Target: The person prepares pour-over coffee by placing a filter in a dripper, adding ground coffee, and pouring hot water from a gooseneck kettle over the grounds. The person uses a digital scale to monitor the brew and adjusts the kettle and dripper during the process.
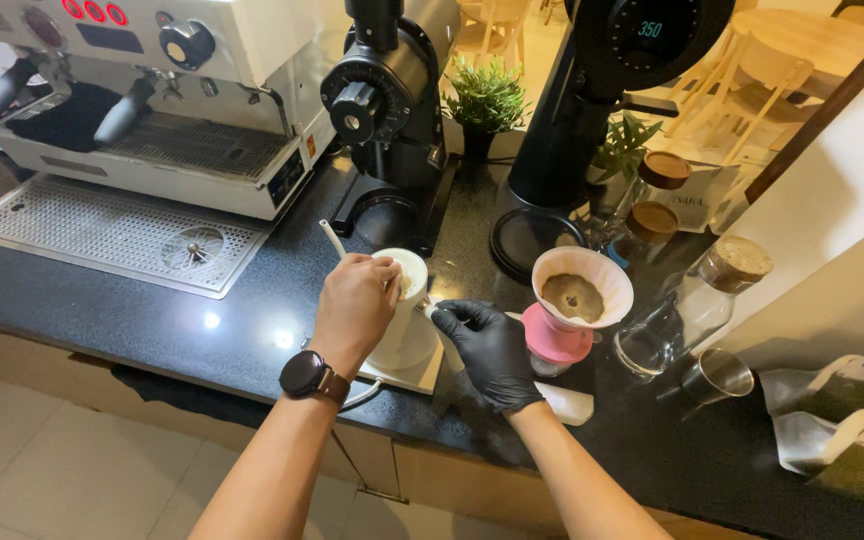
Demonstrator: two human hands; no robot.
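Left hand (355, 305), bare with a watch (307, 375), is closed over the top of the white kettle (404, 320), fingers wrapped on it. Kettle sits on a scale (414, 377), just left of the pink dripper (570, 300). Gloved right hand (492, 348) pinches the kettle's handle, between kettle and dripper. Jar (717, 285) stands right of the dripper.

My right hand (492, 350) wears a black glove; my left hand (355, 305) is bare above a black watch (304, 375). White kettle (402, 310); pink dripper (555, 340) with white filter (584, 285) holding brown grounds; speckled black surface (202, 330); green plant (487, 95).
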